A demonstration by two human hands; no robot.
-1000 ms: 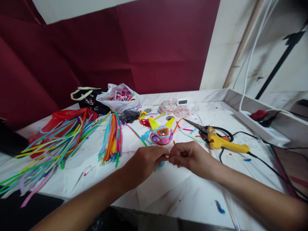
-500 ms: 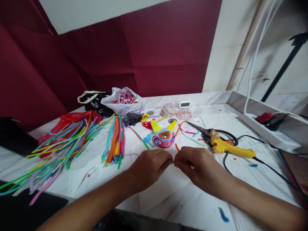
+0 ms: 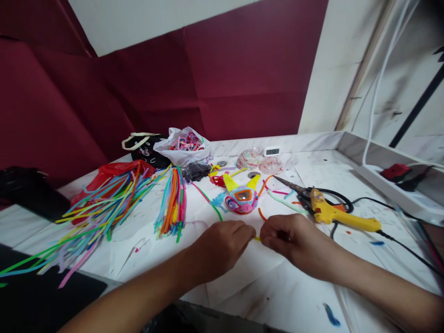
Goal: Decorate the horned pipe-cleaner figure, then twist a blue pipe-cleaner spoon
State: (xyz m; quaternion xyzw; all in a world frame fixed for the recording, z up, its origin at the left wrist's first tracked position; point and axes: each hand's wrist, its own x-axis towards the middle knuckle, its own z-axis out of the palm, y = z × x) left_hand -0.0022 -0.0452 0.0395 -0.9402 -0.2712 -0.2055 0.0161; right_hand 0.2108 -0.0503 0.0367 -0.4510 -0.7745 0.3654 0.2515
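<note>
Yellow strip was in front of you, over the surface. Leftward lay a stem bundle; then your left hand pinched one side, a horned figure sat beyond, your right hand pinched the other, and a glue gun lay farther right.

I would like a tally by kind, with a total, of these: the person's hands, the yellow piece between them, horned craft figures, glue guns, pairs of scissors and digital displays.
Hands (left hand, right hand): 2
Yellow piece: 1
Horned craft figure: 1
Glue gun: 1
Pair of scissors: 1
Digital display: 1
Total: 7
</note>
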